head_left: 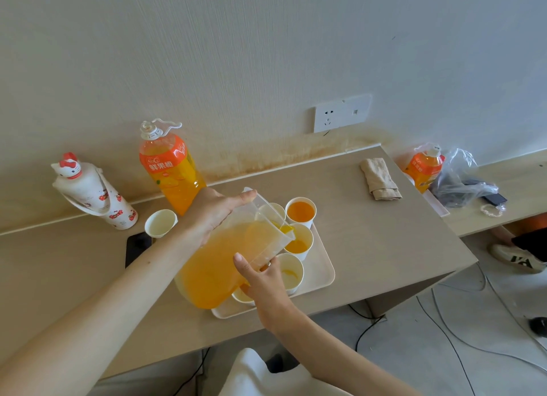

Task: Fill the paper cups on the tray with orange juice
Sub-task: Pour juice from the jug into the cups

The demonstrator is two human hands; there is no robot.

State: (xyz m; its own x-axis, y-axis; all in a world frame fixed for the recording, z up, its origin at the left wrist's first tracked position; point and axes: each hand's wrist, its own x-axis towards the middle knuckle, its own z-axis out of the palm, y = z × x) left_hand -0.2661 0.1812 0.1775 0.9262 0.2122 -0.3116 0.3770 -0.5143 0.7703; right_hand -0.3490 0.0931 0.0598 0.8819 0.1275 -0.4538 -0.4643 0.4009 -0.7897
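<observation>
Both left hand (211, 215), right hand (265, 281) gripping tilted pitcher (213, 265), fingers (268, 270) largely hidden, nearest cup (241, 296) half-covered

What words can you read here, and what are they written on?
"鲜果橙": on the orange label of the big juice bottle.
Small logo above it: too blurred to read.
Label of the far juice bottle: too small to read.
Print on the cat-topped bottle: too small to read.
</observation>
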